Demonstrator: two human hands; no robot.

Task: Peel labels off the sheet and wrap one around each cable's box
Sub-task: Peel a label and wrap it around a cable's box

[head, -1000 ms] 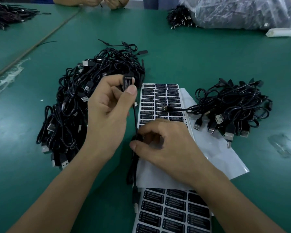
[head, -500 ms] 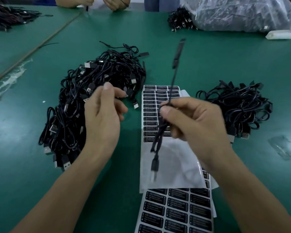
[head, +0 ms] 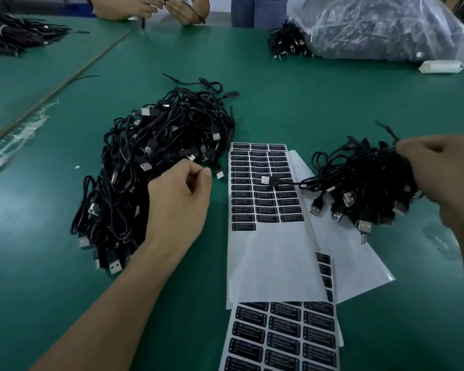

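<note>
A large heap of black USB cables (head: 156,167) lies left of the label sheet (head: 265,258), whose upper part carries rows of black labels (head: 263,194). My left hand (head: 180,196) hovers at the heap's right edge with curled fingers, thumb against forefinger, and nothing visible in it. A smaller pile of cables (head: 359,188) lies right of the sheet, one plug (head: 269,180) resting on the labels. My right hand (head: 439,178), blurred, is over that pile and grips a thin black cable (head: 386,132) that sticks out up-left from its fingers.
A second full label sheet (head: 284,341) lies near me, and bare backing paper (head: 359,266) under the right pile. At the far side are a plastic bag of cables (head: 386,28), a small cable bunch (head: 287,41), a white packet (head: 439,66) and another person's hands (head: 158,6).
My left hand let go of the cable's box and dropped to the left heap's edge. My right hand carried that cable from above the sheet across to the right pile.
</note>
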